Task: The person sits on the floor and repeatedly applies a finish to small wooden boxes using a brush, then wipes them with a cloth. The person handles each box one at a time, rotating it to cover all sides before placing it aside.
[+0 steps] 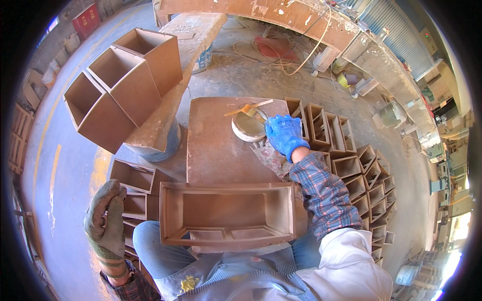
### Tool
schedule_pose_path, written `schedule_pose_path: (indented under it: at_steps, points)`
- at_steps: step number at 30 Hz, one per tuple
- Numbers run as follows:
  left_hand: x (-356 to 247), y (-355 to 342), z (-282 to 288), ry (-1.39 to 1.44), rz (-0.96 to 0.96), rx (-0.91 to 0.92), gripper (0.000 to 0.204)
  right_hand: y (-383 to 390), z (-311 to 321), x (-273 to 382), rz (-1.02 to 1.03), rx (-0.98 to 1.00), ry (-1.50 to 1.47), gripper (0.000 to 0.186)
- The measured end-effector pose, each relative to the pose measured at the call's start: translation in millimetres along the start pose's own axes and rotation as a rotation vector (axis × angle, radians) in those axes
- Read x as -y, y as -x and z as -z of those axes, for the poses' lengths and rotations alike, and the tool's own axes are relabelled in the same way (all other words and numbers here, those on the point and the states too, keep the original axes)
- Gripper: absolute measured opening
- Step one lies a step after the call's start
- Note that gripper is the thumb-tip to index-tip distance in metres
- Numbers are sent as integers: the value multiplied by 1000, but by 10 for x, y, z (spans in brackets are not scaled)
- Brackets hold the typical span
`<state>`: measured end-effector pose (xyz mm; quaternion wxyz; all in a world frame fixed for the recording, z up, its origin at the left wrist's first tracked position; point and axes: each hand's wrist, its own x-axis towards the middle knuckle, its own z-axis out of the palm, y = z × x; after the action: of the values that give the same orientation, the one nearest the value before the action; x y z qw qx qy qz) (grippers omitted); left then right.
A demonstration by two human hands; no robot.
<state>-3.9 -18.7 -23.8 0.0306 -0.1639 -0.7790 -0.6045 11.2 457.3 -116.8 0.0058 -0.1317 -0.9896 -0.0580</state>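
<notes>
My right hand (284, 134), in a blue glove, is closed on a brush (247, 109) with orange-brown bristles. It reaches over the right rim of a pale round bowl (248, 126). A thin stick (261, 104) lies across the bowl's far side. Close to my body, an open brown wooden box (228, 210) rests at the near end of a brown board (226, 155). My left hand (104, 220), in a worn grey-green glove, hangs off the box's left side. Its fingers are outstretched and slightly curled, with nothing seen in them.
A stained cloth (271, 159) lies beside the bowl. Three joined boxes (120, 80) stand on a plank (193, 35) at the far left. Many similar boxes (346, 167) are stacked on the right, others (133, 175) on the left. A cable (286, 65) trails across the floor beyond.
</notes>
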Motion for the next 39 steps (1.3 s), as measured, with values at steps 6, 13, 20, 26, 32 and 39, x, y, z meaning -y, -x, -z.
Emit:
schedule_pose_path:
  at_steps: [6,13,20,26,32,39]
  points:
    - [-100,61,21,-11,-3,-27,27,274,95,-183,-203,-331,-645,29]
    - [-482,195,-255,-118,-81,165,27,1085,-668,-218,-252,-133,-373,101]
    - [-996,499,-1056,-379,-473,667,37,1555,-360,-524,-466,-41,-469,68]
    - [-939,784,-1664,-613,-635,855,50,2483,-145,-380,-324,-114,-242,53]
    - [-807,832,-1973,-606,-543,937,36,2533,-496,146,-326,98,-1021,61]
    - [-874,764,-2019,-731,-505,1040,37,2129,-187,20,-181,154,-2034,63]
